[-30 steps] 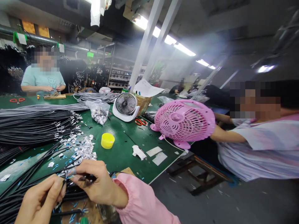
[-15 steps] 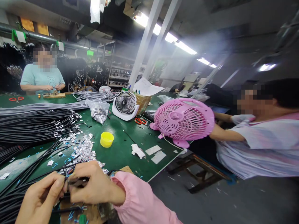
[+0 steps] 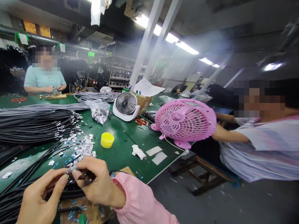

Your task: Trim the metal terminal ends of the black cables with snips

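At the lower left, my left hand is closed, with thumb and forefinger pinching a black cable whose stripped end shows thin coloured wires. My right hand meets it, its thumb and forefinger on that same cable end. A small dark metal tool, perhaps cutters, sits in the right palm under the curled fingers; its exact kind is partly hidden. Below the hands is a brown board with blue wire scraps and a green knob. Foil scraps lie just beyond.
Black cables in a bundle cover the left side, grey cables behind them. A yellow cup, a bag of parts, a white fan, orange scissors and a pink fan stand farther out. Two people sit nearby.
My right hand has turned and shifted slightly up. The tool, earlier at the left fingertips, is drawn back into the palm, and the right fingertips now pinch the wire end.
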The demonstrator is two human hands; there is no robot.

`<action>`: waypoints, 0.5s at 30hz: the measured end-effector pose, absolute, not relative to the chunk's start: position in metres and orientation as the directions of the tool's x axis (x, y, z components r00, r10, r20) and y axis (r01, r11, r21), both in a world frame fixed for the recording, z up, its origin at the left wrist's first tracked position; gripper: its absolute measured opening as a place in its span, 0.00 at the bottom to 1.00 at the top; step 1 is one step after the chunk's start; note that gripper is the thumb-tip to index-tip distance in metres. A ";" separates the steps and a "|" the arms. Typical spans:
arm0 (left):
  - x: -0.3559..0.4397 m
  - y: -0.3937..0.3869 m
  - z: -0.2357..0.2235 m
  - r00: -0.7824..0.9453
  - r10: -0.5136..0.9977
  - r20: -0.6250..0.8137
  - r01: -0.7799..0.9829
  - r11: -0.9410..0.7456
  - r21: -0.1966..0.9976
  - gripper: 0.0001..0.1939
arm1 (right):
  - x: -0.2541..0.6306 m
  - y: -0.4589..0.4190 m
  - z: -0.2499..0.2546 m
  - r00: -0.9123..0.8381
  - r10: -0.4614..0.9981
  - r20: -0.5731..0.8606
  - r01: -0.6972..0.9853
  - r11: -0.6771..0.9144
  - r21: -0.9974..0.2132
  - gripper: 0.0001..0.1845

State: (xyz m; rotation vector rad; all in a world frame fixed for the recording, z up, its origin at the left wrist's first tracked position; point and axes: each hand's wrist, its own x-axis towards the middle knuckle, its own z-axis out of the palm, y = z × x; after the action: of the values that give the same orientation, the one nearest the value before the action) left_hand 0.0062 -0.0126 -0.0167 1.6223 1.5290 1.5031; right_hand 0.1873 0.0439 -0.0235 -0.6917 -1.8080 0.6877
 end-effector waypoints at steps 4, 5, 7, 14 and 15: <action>0.001 -0.012 -0.020 -0.059 0.898 0.436 0.433 -0.371 0.822 0.17 | 0.187 0.045 -0.018 -0.307 0.744 0.593 0.087 0.643 -0.761 0.10; 0.001 -0.013 -0.019 -0.037 0.886 0.463 0.458 -0.397 0.796 0.15 | 0.186 0.046 -0.018 -0.313 0.747 0.587 0.063 0.633 -0.772 0.11; 0.001 -0.014 -0.018 -0.025 0.862 0.507 0.505 -0.427 0.750 0.14 | 0.186 0.047 -0.017 -0.322 0.746 0.583 0.031 0.624 -0.781 0.13; 0.005 -0.019 -0.016 -0.084 0.896 0.436 0.448 -0.357 0.820 0.16 | 0.189 0.045 -0.015 -0.301 0.741 0.600 0.039 0.638 -0.769 0.14; 0.005 -0.020 -0.016 -0.103 0.902 0.420 0.429 -0.340 0.837 0.17 | 0.189 0.044 -0.015 -0.303 0.750 0.588 0.039 0.626 -0.779 0.14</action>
State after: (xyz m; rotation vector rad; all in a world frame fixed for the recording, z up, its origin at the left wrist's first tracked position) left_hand 0.0053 -0.0197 -0.0161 1.7370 1.4549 1.4407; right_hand 0.1891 0.0443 -0.0147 -0.6442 -1.7525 0.8096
